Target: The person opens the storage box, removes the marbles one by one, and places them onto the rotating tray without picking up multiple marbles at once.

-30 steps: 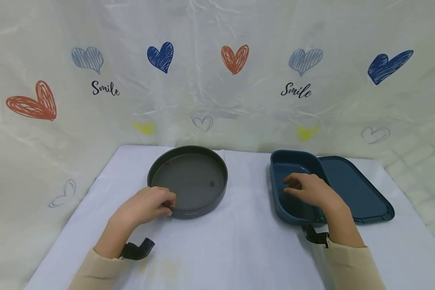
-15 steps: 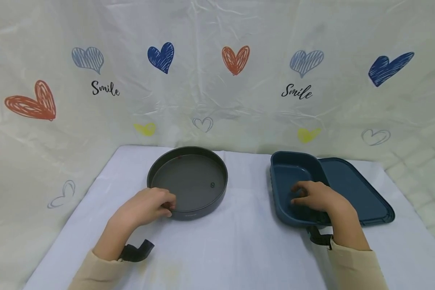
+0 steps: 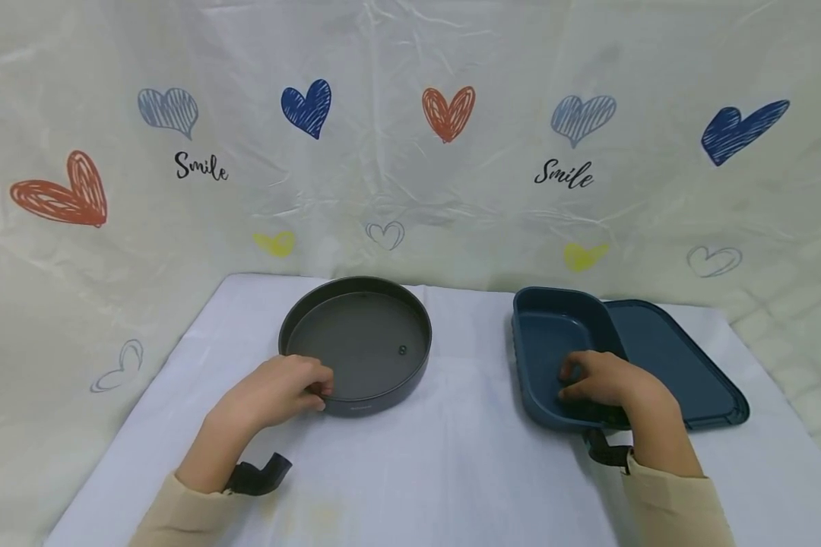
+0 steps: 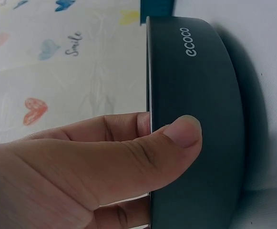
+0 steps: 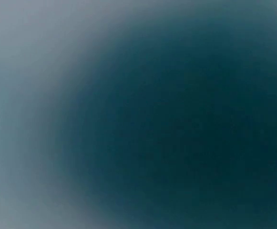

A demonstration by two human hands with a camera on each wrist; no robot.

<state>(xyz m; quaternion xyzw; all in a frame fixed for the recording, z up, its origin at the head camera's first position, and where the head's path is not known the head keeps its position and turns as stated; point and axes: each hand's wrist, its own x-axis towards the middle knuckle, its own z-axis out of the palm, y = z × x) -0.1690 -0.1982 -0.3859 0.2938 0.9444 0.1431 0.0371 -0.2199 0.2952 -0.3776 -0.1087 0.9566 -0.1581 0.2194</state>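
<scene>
In the head view my left hand (image 3: 283, 391) grips the near left wall of a round dark grey tray (image 3: 376, 404). The left wrist view shows the thumb (image 4: 183, 131) on the outer wall of the tray (image 4: 195, 86), below "ecoco" lettering, with fingers behind the rim. A small dark round spot (image 3: 402, 350) shows on the tray's floor. My right hand (image 3: 609, 380) is inside a deep blue rectangular box (image 3: 554, 327), low over its near end. Thumb and index finger are bent, with a gap between them; the other fingers are hidden. The right wrist view is only a dark blue blur.
A flat blue lid (image 3: 684, 365) lies against the right side of the box. White cloth (image 3: 465, 456) covers the table, and a curtain (image 3: 383, 175) printed with hearts hangs behind it. Black cameras (image 3: 258, 475) are strapped on both wrists.
My right hand has moved lower and nearer inside the box, covering a small green thing seen there earlier. A tiny red speck on the tray shifted right and no longer shows. My left hand stays.
</scene>
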